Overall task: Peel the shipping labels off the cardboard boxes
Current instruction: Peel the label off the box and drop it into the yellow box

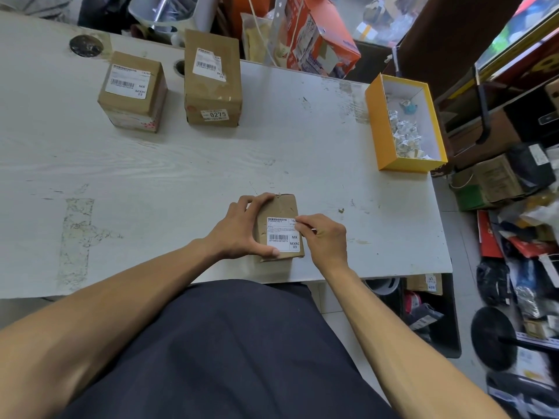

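A small cardboard box [282, 208] lies near the front edge of the white table [181, 170], with a white shipping label [281, 234] on its top face. My left hand [242, 229] grips the box from its left side, thumb at the near corner. My right hand [323, 237] pinches the label's upper right corner with its fingertips. Two more cardboard boxes stand at the back: one at the left [133, 92] and a taller one [213, 80] beside it, each carrying a white label.
A yellow open box [405, 122] holding crumpled peeled labels sits at the table's right edge. Cluttered goods and cartons crowd the floor at the right and behind the table. A round cable hole [86, 45] lies at the back left.
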Available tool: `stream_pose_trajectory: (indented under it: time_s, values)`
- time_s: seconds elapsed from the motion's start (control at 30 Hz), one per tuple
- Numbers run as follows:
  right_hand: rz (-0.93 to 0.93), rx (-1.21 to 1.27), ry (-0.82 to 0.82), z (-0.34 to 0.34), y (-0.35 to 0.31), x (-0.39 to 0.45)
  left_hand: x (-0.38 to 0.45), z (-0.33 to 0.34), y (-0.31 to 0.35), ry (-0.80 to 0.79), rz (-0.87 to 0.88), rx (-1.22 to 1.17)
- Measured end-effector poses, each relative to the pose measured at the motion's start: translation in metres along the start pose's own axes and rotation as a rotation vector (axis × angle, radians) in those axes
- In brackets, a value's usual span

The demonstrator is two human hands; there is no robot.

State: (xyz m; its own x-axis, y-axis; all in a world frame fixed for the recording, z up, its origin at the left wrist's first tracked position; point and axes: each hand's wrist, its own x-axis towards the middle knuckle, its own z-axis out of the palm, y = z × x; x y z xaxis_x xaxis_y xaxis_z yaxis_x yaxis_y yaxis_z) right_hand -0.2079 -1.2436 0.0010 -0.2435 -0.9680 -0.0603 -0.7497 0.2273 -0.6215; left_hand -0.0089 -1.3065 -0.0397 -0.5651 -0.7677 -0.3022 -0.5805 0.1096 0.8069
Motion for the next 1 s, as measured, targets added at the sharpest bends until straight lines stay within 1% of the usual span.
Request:
stream_pose_trajectory:
  time_s: [0.17,0.3,0.43,0.57,0.67,0.77,0.9,1.0]
  values:
    - [-0.028,-0.026,-0.003,-0.001,0.001,0.001,0.000,0.000,0.000,0.000,-0.002,0.001]
    - [0.027,0.048,0.017,0.002,0.001,0.000,0.000,0.000,0.000,0.000,-0.002,0.004]
    - [0.097,0.088,-0.046,-0.001,-0.001,0.006,0.000,-0.001,0.001,-0.001,-0.002,-0.004]
    - [0.109,0.075,-0.092,-0.003,-0.002,0.010,0.000,0.000,0.000,0.008,0.006,-0.005]
    - [0.087,0.049,-0.093,-0.003,-0.003,0.007,0.000,0.001,0.000,0.019,0.014,-0.002]
    - [0.105,0.047,-0.025,0.000,-0.004,0.000,0.000,0.001,-0.001,0.018,0.012,-0.001]
    - [0.289,0.164,0.085,0.009,-0.012,-0.005,0.000,0.001,-0.001,0.018,0.010,-0.005]
    - [0.320,0.175,0.130,0.014,-0.016,-0.008,0.000,0.000,-0.001,0.017,0.012,-0.003]
